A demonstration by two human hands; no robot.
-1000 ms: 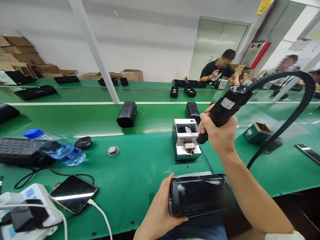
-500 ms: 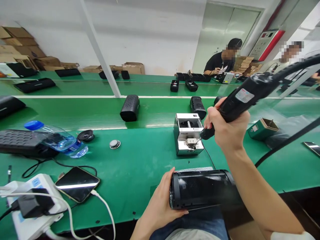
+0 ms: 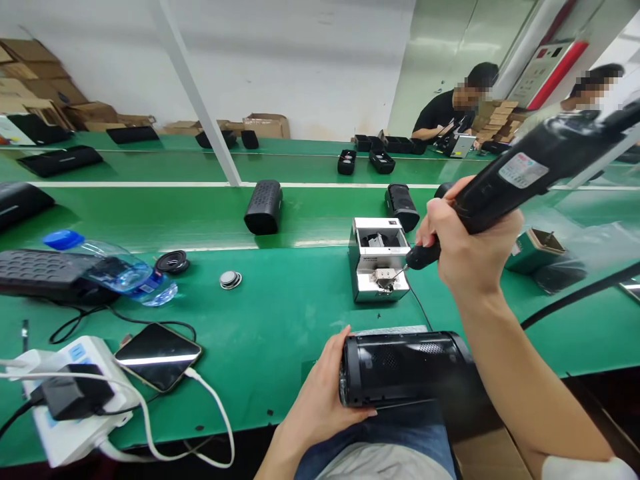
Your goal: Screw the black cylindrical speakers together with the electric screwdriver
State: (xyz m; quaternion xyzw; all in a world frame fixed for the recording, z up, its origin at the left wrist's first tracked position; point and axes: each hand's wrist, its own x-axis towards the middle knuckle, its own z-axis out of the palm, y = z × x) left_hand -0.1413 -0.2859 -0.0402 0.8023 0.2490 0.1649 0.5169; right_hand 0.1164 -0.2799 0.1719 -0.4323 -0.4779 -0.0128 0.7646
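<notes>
My left hand [image 3: 325,383] grips the left end of a glossy black speaker housing [image 3: 400,373], which lies on its side at the table's front edge. In my right hand [image 3: 470,247] is a black electric screwdriver [image 3: 505,180], tilted so its bit points down and left. The bit's tip is at the front of a silver and black screw feeder [image 3: 380,267], by the small metal pick-up block [image 3: 385,277]. Whether a screw sits on the tip is too small to tell. My right forearm partly hides the housing's right end.
Left on the green table [image 3: 270,313] are a water bottle [image 3: 150,283], a phone [image 3: 160,357], a white power strip [image 3: 85,400] with cables, and loose round speaker parts [image 3: 230,280]. Black speakers [image 3: 263,207] stand beyond. A green box [image 3: 535,250] is at right. Two people sit across.
The view has shifted slightly. My right hand and the screwdriver have moved a little right, with the bit still at the feeder. My left hand keeps its hold on the housing.
</notes>
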